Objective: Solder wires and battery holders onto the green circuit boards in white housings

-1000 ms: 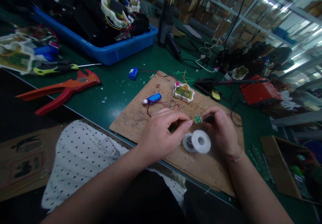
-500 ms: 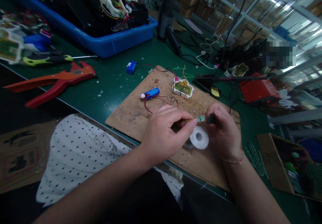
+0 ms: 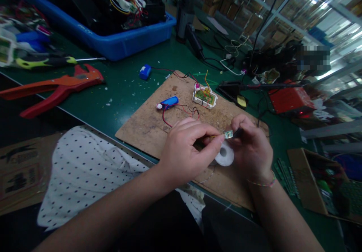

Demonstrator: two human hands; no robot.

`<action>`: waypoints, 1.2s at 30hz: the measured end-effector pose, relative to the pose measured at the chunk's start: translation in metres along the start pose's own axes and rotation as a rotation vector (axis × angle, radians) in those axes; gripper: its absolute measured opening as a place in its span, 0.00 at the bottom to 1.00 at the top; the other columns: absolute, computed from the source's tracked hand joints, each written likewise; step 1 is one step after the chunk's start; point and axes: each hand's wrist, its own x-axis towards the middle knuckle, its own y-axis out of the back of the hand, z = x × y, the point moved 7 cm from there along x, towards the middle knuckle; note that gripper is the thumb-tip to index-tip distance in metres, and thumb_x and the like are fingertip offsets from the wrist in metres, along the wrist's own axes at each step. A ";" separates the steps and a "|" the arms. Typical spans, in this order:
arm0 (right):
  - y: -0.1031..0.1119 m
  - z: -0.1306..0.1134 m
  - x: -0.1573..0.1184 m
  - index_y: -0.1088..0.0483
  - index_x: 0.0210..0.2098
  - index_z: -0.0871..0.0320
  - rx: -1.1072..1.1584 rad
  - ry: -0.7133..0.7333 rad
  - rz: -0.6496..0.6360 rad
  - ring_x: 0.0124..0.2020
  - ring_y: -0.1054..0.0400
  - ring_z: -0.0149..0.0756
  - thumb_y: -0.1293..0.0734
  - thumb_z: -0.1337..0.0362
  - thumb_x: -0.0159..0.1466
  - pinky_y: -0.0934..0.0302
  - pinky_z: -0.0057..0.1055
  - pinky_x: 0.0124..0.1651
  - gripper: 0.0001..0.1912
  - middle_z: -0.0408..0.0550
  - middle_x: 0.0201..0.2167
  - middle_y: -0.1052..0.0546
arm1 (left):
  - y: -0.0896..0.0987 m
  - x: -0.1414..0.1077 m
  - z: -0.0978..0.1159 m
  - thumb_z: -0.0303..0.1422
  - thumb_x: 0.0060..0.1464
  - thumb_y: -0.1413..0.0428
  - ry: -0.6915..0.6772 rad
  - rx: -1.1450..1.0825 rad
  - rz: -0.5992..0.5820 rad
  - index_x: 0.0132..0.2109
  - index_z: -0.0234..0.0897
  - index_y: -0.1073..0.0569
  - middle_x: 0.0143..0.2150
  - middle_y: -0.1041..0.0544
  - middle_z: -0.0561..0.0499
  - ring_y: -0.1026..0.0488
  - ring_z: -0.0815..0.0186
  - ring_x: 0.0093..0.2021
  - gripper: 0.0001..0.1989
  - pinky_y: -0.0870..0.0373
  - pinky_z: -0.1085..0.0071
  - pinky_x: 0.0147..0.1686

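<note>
My left hand [image 3: 188, 152] pinches a small green circuit board [image 3: 228, 134] by its wired end, with thin yellowish wires running back under the fingers. My right hand [image 3: 253, 150] is closed around a small black piece [image 3: 238, 132] whose kind I cannot make out; its tip is right beside the board's free end. Below the fingers, a white spool [image 3: 225, 154] of thin wire stands on the brown work board [image 3: 141, 123]. Beyond my left hand lies a blue cylindrical battery [image 3: 169, 102] with red and black leads. Farther back is a white-framed circuit board [image 3: 205, 96].
Orange-red cutters [image 3: 65, 86] and a screwdriver [image 3: 48, 61] lie at the left, near a full blue bin [image 3: 127, 44]. Another blue battery [image 3: 145, 71] is behind the work board. A red box [image 3: 291, 99] and a cardboard box [image 3: 304, 184] stand at the right.
The small circuit board has shifted slightly right and turned its face more toward me. The black piece in my right hand now sits closer to the board's end.
</note>
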 end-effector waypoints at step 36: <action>0.004 0.002 0.002 0.32 0.37 0.53 -0.344 0.084 0.027 0.31 0.44 0.30 0.34 0.56 0.68 0.47 0.29 0.32 0.08 0.41 0.31 0.37 | -0.013 0.009 0.004 0.34 0.68 0.46 -0.222 0.411 -0.284 0.39 0.38 0.21 0.37 0.18 0.51 0.24 0.59 0.42 0.11 0.36 0.59 0.43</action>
